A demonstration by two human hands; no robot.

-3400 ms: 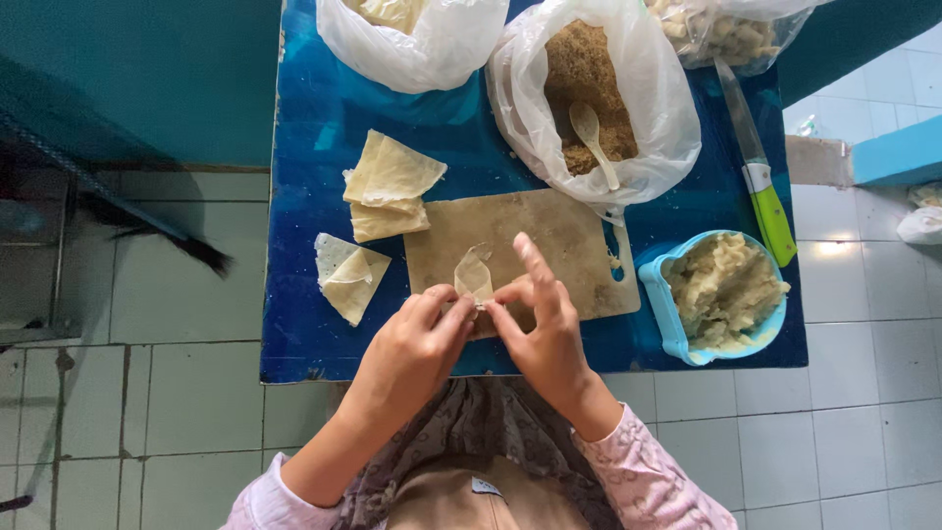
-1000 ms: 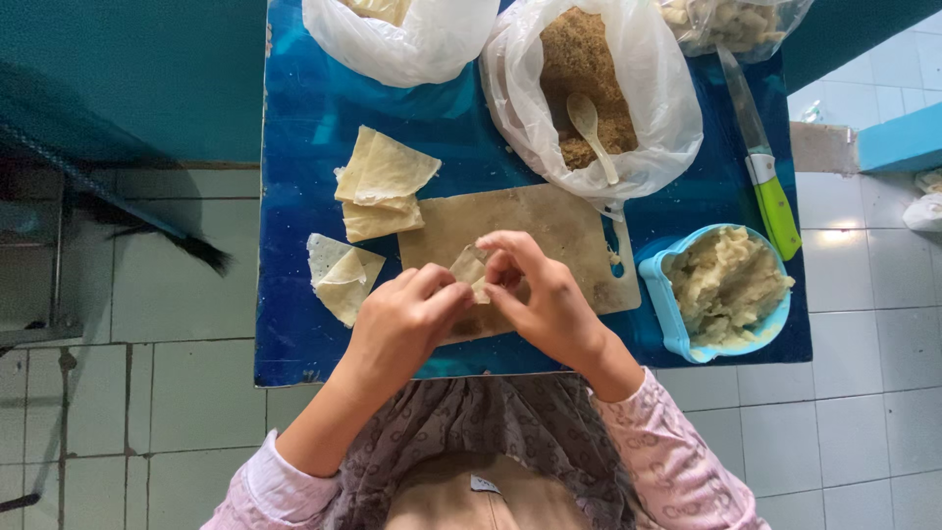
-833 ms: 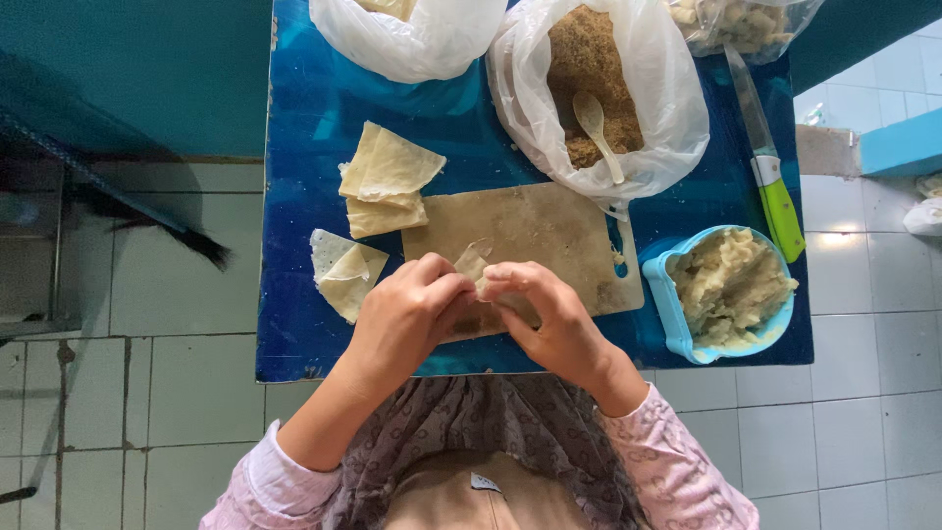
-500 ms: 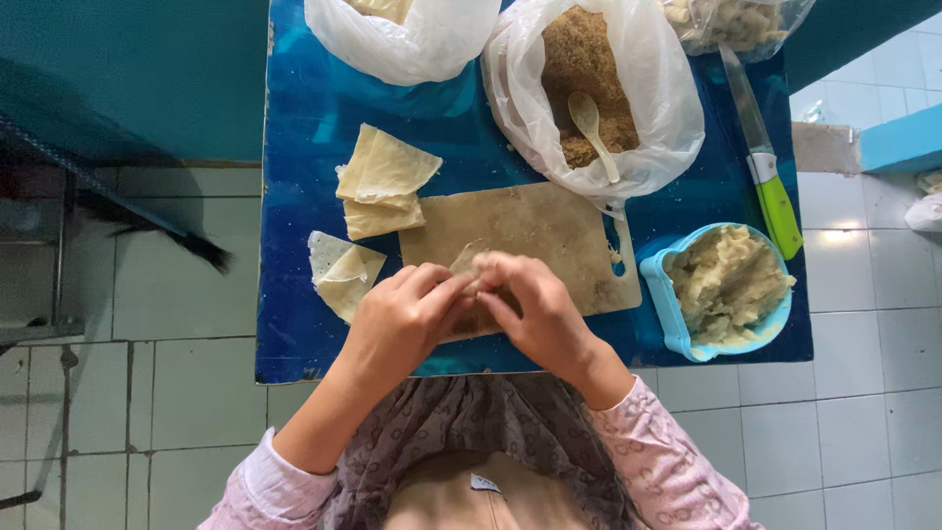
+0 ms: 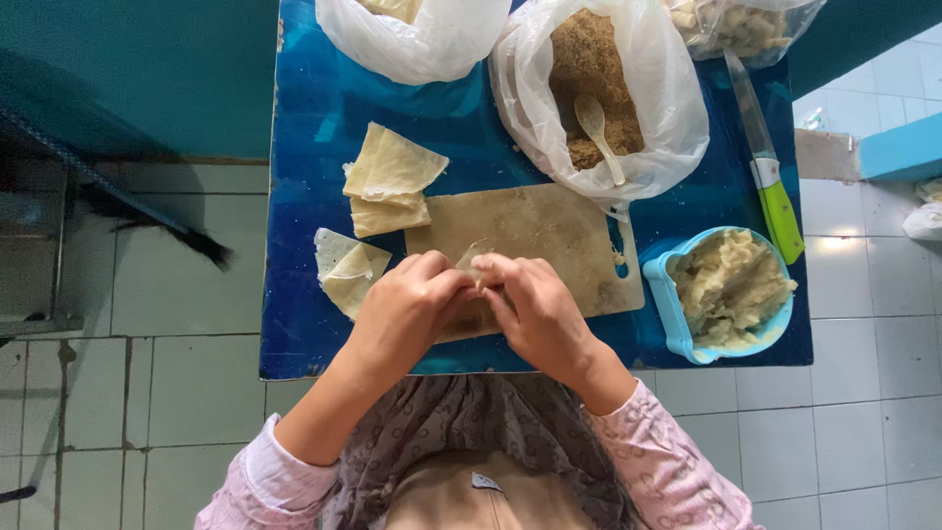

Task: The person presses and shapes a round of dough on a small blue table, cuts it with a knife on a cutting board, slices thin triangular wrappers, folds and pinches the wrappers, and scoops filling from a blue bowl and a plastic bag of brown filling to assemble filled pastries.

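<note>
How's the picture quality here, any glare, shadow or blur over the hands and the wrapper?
Head view: evenly lit and sharp; left hand and right hand crisp, hiding most of the wrapper; glare on the white floor tiles; blurred dark streak at left.

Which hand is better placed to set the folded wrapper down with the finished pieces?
Probably the left hand. Both hands pinch the small dough wrapper over the wooden board, but the folded pieces lie just beside the left hand, while the right hand sits farther away, toward the blue bowl.
</note>
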